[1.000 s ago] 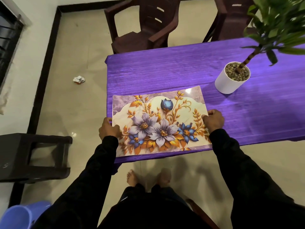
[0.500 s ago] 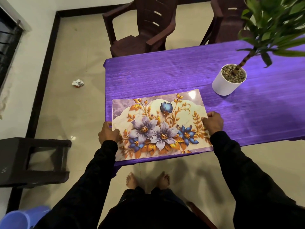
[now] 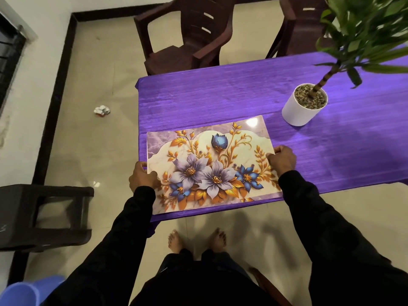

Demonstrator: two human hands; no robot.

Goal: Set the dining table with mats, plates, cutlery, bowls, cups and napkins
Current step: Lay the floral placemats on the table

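Placemat of glossy rectangular plastic, printed with lilac and blue flowers and gold leaves on a marbled ground, was laid flat at the near left corner of the purple-clothed dining table, its long side running along the near edge. It was gripped at both short ends: the left hand was closed on the left end, thumb on top and fingers curled beneath where the mat overhung the table's left edge, while the right hand was closed on the right end with its knuckles raised. Both arms were covered by black sleeves. A white cylindrical pot filled with pebbles and holding a green leafy plant was stood well apart, further in towards the far right. Two dark brown plastic chairs were seen beyond the far edge, and a crumpled wrapper was seen on the tiled floor.
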